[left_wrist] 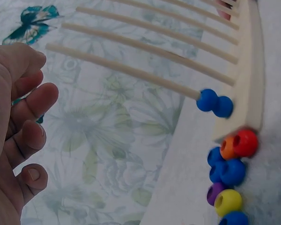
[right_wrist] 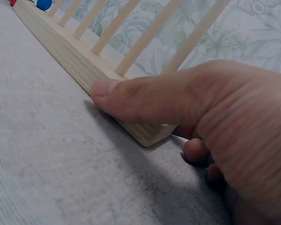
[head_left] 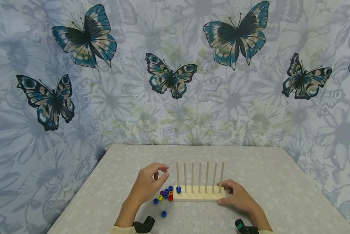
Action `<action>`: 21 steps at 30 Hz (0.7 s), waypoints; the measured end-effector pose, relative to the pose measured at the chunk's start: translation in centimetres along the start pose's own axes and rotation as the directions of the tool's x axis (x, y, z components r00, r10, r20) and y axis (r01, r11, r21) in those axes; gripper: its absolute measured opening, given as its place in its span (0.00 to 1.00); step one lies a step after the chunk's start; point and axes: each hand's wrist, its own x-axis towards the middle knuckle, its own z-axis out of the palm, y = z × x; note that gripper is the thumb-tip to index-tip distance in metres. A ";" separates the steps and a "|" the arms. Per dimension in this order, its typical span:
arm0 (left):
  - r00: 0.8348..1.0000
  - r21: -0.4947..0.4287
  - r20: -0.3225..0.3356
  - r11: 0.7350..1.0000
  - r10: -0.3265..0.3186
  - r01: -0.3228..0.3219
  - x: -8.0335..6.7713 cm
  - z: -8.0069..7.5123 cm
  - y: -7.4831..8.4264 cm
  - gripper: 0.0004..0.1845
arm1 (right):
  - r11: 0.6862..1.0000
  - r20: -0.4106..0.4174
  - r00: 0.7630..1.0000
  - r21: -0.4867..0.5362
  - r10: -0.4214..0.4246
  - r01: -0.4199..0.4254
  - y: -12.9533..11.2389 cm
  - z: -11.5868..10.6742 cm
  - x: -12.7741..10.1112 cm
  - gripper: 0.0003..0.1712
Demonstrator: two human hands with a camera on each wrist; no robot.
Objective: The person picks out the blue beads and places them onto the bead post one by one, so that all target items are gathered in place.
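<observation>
A pale wooden base [head_left: 198,196] carries a row of several upright wooden pegs [head_left: 192,177]. Two blue beads [left_wrist: 207,100] sit low on the leftmost peg, stacked against the base. My left hand [head_left: 148,182] is raised just left of that peg's top, fingers bent loosely with nothing between them. Around the base's right end, my right hand [head_left: 236,196] grips with thumb in front [right_wrist: 140,96] and fingers behind. Beside the base's left end lie loose beads: red [left_wrist: 246,143], orange [left_wrist: 228,147], purple [left_wrist: 216,193], yellow [left_wrist: 228,202] and several blue ones [left_wrist: 233,172].
One blue bead [head_left: 164,214] lies apart, nearer the table's front. A light patterned cloth covers the table [head_left: 210,219]. Behind it stands a wall [head_left: 175,120] papered with flowers and butterflies.
</observation>
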 end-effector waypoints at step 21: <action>0.970 -0.029 0.025 0.970 -0.241 0.242 -2.9 -0.7 -3.2 0.11 | 1.000 0.005 1.000 0.002 0.018 -0.018 -0.2 0.2 0.1 0.37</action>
